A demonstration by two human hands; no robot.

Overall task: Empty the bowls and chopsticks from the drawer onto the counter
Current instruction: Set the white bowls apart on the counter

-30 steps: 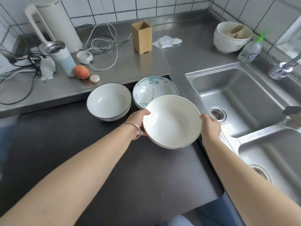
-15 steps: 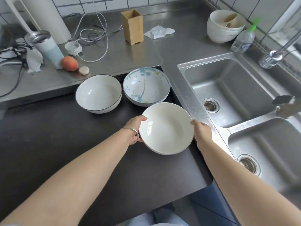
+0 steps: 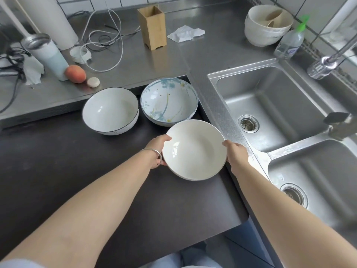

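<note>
I hold a plain white bowl by its rim over the dark counter, near the sink edge. My left hand grips its left side and my right hand grips its right side. Behind it stand a white bowl with a dark rim and a blue floral bowl, side by side on the dark surface. No chopsticks or drawer are in sight.
A double steel sink lies right of the bowls. On the steel counter behind are a wooden holder, a peach, a tumbler, cables, a tissue, stacked bowls and a soap bottle.
Both hands have brought the white bowl lower and slightly toward me, off the floral bowl it overlapped. The view has shifted a little.
</note>
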